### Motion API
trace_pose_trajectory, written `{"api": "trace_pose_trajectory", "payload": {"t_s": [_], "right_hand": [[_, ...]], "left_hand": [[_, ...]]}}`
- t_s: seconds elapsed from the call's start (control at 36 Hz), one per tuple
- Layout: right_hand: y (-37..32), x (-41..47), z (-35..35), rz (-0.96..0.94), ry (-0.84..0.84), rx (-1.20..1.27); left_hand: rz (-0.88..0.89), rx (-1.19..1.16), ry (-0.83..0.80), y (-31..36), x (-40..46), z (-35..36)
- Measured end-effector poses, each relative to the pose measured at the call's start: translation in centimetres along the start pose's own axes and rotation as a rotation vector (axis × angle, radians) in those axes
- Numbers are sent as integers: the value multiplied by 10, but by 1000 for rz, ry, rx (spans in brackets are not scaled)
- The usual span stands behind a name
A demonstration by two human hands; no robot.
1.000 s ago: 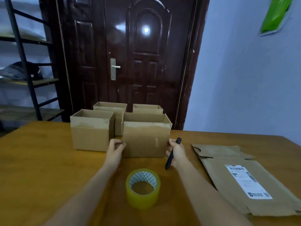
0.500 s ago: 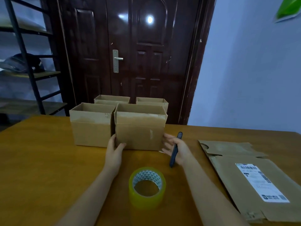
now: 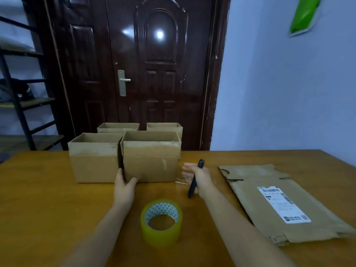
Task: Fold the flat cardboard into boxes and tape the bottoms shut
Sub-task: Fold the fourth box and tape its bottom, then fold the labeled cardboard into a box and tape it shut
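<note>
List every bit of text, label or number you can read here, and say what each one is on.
No text here can be quoted.
White shipping label on the flat cardboard: barcode and printed lines, all too small and blurred to read.
Faint print near the top edge of the front left box: too blurred to read.
Tape roll, black pen, door: no writing visible.

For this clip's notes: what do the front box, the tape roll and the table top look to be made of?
Front box: brown corrugated cardboard, matte, with creased flaps and scuffed patches. Tape roll: glossy, translucent yellowish plastic film, probably on a printed card core. Table: orange-brown with a smooth, lightly shiny finish; varnished wood or a wood-look laminate, hard to tell which.
</note>
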State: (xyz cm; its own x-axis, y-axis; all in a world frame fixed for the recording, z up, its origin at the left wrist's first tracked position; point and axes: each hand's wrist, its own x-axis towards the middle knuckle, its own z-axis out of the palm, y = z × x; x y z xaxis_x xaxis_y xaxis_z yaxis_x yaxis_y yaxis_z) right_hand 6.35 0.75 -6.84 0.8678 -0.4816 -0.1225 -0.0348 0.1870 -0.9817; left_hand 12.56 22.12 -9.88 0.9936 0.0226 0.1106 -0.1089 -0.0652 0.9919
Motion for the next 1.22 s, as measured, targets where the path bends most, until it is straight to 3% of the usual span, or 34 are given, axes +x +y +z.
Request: {"api": "trace_pose_trajectory", "payload": {"t_s": [0.17,0.33,0.5,0.69,0.92,1.22], "right_hand": [[-20,-14,-14,-72,56,-192],[-50,-24,-23,-197,5,-540],[-88,-43,-38,-440,-14,-1354],[-100,-57,-71,-417,29,-1713],[-112,-68,-113,-325,62,-1876],[-128,-74,-206,-176,208,-1851]], "left_hand": [[61,393,95,2,-20,-5],[291,642,-101,25,-26,-14],[511,1144,-442,87,-26,-7],[664,1380,-521,138,-43,37],[764,1404,-562,161,-60,102],[816,1450,-714,142,-93,184]]}}
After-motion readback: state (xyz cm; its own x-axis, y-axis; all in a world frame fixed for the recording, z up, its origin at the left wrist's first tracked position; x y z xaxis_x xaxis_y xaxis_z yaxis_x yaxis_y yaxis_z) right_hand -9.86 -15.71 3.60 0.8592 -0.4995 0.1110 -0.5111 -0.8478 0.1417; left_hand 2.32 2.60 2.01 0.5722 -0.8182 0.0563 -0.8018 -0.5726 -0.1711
